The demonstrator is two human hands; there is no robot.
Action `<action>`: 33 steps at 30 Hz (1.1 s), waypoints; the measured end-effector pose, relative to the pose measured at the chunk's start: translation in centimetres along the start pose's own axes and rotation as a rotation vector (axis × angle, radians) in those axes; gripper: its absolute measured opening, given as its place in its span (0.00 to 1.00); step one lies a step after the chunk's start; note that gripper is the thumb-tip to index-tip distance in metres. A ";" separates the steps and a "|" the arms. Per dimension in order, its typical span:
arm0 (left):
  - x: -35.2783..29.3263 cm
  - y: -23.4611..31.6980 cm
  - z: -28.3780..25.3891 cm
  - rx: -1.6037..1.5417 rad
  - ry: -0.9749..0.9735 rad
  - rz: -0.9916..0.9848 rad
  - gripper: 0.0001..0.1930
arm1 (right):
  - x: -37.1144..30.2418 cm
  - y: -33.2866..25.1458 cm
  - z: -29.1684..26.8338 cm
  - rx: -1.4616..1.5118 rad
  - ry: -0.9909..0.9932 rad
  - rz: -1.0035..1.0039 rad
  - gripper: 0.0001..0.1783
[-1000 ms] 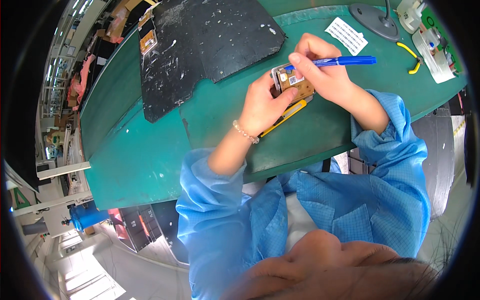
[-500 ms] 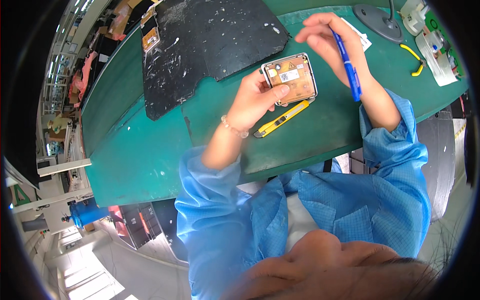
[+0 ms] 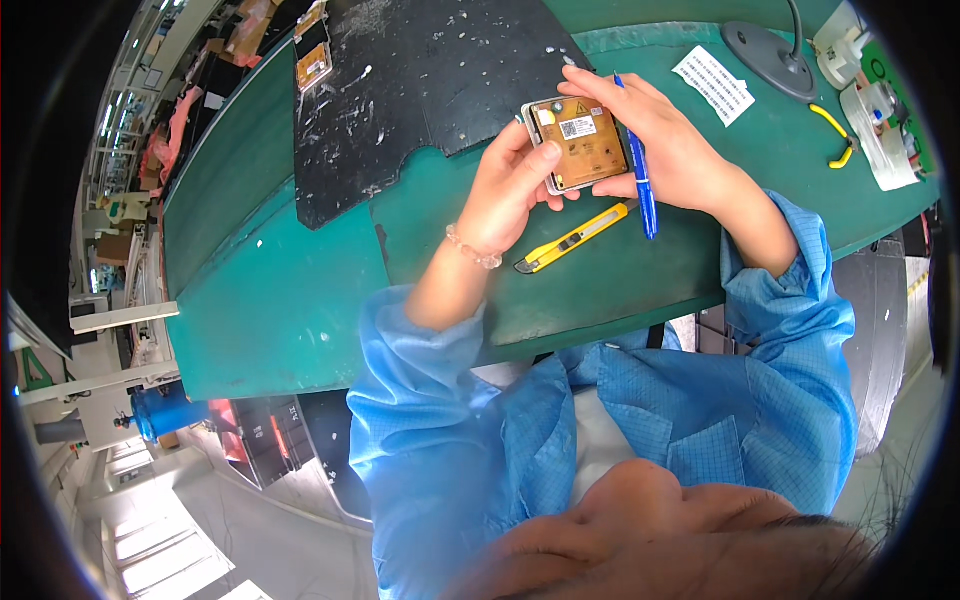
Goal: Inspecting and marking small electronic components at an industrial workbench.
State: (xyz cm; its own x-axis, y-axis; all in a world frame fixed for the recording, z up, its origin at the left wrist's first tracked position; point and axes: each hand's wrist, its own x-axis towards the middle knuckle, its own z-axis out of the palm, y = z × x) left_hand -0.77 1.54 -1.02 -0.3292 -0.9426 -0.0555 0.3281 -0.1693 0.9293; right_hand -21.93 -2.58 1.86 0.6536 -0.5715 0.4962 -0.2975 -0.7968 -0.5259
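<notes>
My left hand [image 3: 500, 185] grips a square, metal-rimmed electronic module [image 3: 595, 158] by its left side, thumb on its amber face. That face carries a white label and small printed marks. On the other side, my right hand [image 3: 680, 145] curls around the module's top and right edges. A blue pen [image 3: 645, 195] is tucked in the right hand and points down past the module's right edge. Just below lies a yellow utility knife [image 3: 570, 240] on the green mat [image 3: 290, 330]; its upper end is close to the pen.
A black, scuffed sheet [image 3: 430, 80] covers the mat's far left part, with similar amber modules [image 3: 313, 66] at its left edge. Farther right lie a white label sheet [image 3: 715, 86], a dark round stand base [image 3: 768, 60], yellow-handled pliers [image 3: 833, 135] and a white bottle [image 3: 842, 55].
My right hand has come down and left from above the mat onto the module, bringing the pen along. The label sheet behind it is now uncovered. My left hand keeps its hold.
</notes>
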 end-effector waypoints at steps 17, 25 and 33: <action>0.2 0.1 -0.2 -0.104 -0.069 0.030 0.21 | -0.2 -0.1 -0.1 -0.086 0.069 -0.011 0.60; 0.2 -0.5 0.7 -0.050 -0.113 0.101 0.29 | -0.3 0.6 1.6 0.543 0.243 0.053 0.62; -0.7 -0.6 3.2 -0.612 -0.193 0.049 0.36 | 0.4 -1.3 3.5 0.676 0.359 0.050 0.63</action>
State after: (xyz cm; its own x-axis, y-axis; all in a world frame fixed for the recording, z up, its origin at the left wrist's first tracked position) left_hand -3.62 3.20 -0.37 -0.4359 -0.8943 0.1015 0.7739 -0.3149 0.5495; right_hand -18.85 -1.04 0.33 0.3500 -0.7244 0.5940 0.2455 -0.5410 -0.8044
